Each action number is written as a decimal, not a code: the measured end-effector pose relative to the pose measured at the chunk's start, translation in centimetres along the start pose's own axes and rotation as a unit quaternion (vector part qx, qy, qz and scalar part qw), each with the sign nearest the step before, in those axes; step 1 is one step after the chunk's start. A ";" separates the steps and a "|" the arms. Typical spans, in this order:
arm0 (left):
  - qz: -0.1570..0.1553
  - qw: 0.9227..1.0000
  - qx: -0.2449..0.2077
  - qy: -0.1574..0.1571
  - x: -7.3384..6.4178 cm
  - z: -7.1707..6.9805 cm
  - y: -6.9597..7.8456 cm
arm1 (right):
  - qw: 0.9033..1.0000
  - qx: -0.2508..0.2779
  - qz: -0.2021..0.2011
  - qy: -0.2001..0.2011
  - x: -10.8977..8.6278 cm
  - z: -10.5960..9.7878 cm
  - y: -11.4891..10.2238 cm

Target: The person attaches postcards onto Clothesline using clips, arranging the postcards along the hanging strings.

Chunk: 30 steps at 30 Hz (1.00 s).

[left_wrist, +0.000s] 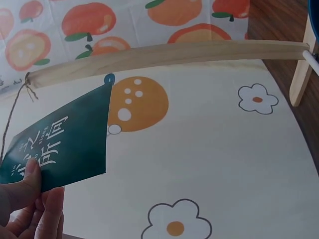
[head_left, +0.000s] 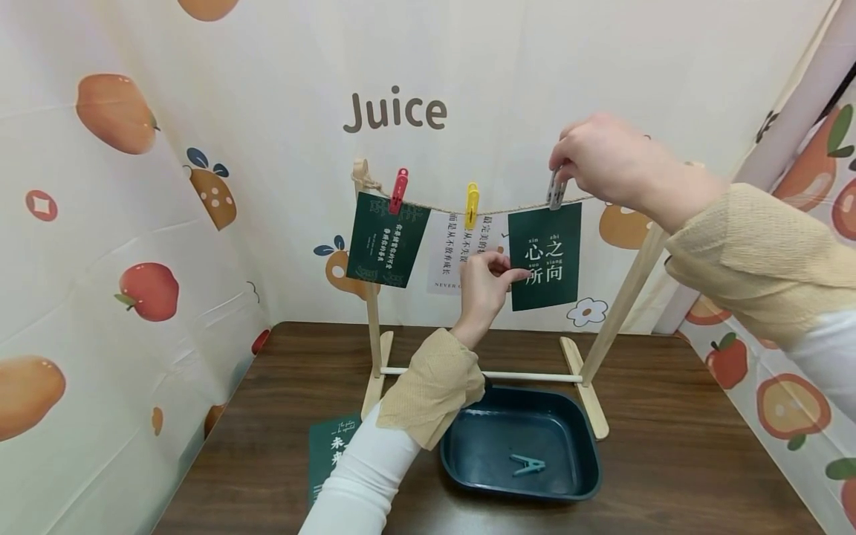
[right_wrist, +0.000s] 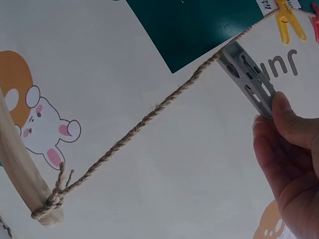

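Note:
My left hand [head_left: 483, 290] pinches the left edge of a dark green card [head_left: 547, 256] with white Chinese characters, thumb in front. In the left wrist view the thumb lies over the card's [left_wrist: 84, 139] printing. My right hand [head_left: 611, 160] pinches the handle end of a grey clothespin [right_wrist: 247, 79] between thumb and fingers. The clothespin's tip meets the twine [right_wrist: 134, 130] at the card's upper edge; whether it bites the card I cannot tell. Farther left on the twine, a red clothespin [head_left: 398, 191] holds another green card [head_left: 384, 253], and a yellow clothespin [head_left: 471, 206] holds a white card [head_left: 443, 256].
A wooden frame [head_left: 628, 305] carries the twine between two posts above the brown table [head_left: 669, 446]. In front, a dark blue tray [head_left: 495, 475] contains a teal clothespin [head_left: 527, 465]. Another green card [head_left: 322, 449] lies on the table, partly behind my left sleeve. A fruit-print curtain [head_left: 281, 89] hangs behind.

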<state>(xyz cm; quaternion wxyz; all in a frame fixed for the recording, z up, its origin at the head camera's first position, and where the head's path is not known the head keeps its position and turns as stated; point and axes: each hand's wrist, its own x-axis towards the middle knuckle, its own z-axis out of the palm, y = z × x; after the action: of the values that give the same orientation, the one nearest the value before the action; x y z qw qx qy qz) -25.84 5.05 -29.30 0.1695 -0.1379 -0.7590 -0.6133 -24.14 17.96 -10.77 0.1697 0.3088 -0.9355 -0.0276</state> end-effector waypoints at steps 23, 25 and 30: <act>0.003 1.000 -0.009 0.005 0.1 0.3 -0.1 | 0.999 -0.009 -0.003 -0.042 0.9 0.2 0.3; 0.003 1.000 -0.014 0.006 0.1 0.3 0.0 | 0.999 -0.010 -0.005 -0.045 0.9 0.2 0.3; 0.006 1.000 -0.020 0.007 0.0 0.3 0.2 | 0.998 -0.009 -0.002 -0.055 0.9 0.2 0.2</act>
<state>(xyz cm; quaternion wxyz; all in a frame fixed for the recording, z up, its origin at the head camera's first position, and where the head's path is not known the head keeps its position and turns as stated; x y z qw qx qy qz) -25.83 5.41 -29.20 0.1762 -0.1414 -0.7447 -0.6280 -25.06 17.57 -10.68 0.1205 0.3074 -0.9424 -0.0536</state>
